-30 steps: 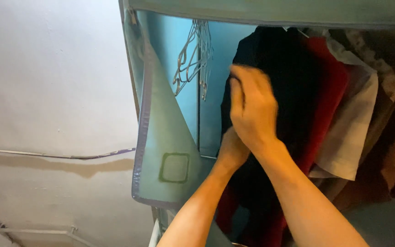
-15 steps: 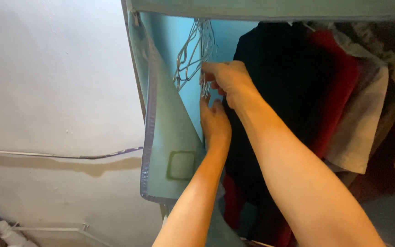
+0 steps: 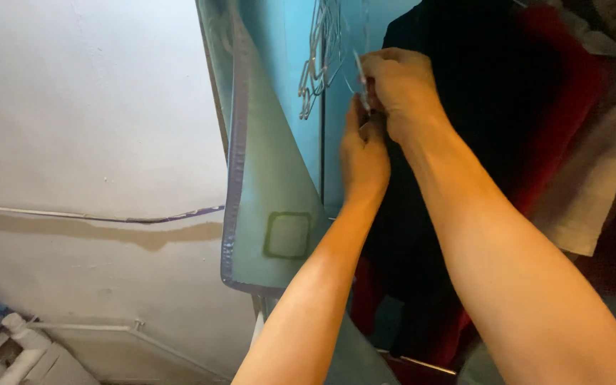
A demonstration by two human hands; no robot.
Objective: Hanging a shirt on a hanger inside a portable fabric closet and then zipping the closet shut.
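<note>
Both my hands reach up into an open fabric wardrobe. My right hand (image 3: 401,89) pinches a thin wire hanger (image 3: 360,78) that it has drawn away from a bunch of empty wire hangers (image 3: 319,60) hanging against the blue inner wall. Just below it, my left hand (image 3: 363,153) has its fingers raised to the same hanger. A black garment (image 3: 458,64) hangs directly behind both hands, with a red garment (image 3: 561,107) to its right.
The wardrobe's pale green door flap (image 3: 269,185) hangs open on the left. A white wall (image 3: 87,107) with a thin cable running across it lies further left. Pale and brown clothes (image 3: 607,164) hang at the far right. White pipes (image 3: 23,342) run along the floor corner.
My hands left the black garment and went left to the hanger bunch. My right hand now pulls one wire hanger out to the right, and my left hand has risen to it.
</note>
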